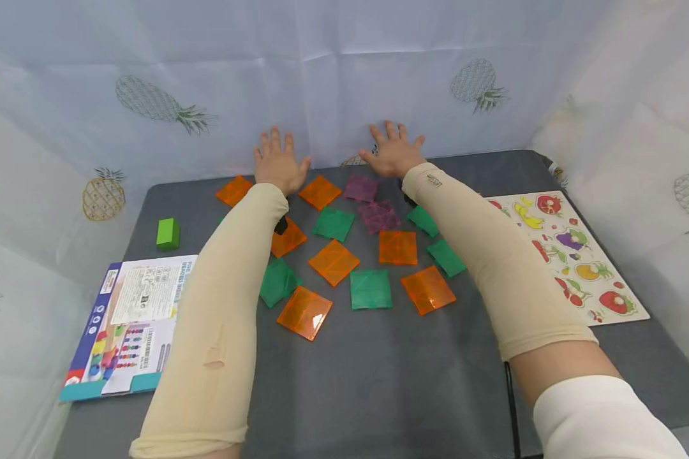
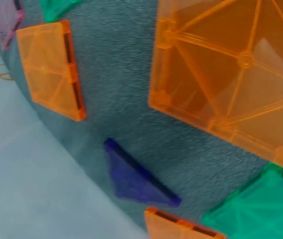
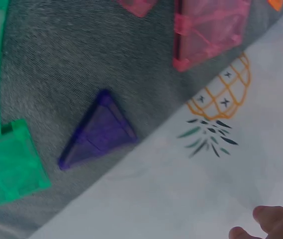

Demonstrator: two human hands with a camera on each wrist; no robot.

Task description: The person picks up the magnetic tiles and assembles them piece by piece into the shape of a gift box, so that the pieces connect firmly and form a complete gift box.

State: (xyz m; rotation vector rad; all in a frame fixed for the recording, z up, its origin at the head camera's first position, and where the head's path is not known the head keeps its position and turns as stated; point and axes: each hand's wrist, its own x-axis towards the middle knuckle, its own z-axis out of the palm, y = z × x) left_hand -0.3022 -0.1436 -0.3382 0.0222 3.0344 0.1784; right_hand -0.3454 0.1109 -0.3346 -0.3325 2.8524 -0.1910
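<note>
My left hand (image 1: 279,164) is held out at the far side of the table with its fingers spread toward the white curtain, holding nothing. To its right, my right hand (image 1: 397,156) is spread the same way, with bare fingertips (image 3: 270,216) in the right wrist view. Translucent square plastic tiles lie below and between the arms: an orange tile (image 1: 320,192) near the left hand, a purple tile (image 1: 361,188) near the right, and several green ones such as this green tile (image 1: 370,289). A dark violet triangular tile (image 2: 134,177) shows in the left wrist view, and a violet triangle (image 3: 100,133) in the right.
A packaged toy box (image 1: 132,331) lies at the left, partly behind the left sleeve, with a green block (image 1: 168,234) beyond it. At the right lies a fruit picture board (image 1: 580,255). A white curtain with pineapples (image 1: 333,95) hangs along the grey table's (image 1: 390,382) far edge.
</note>
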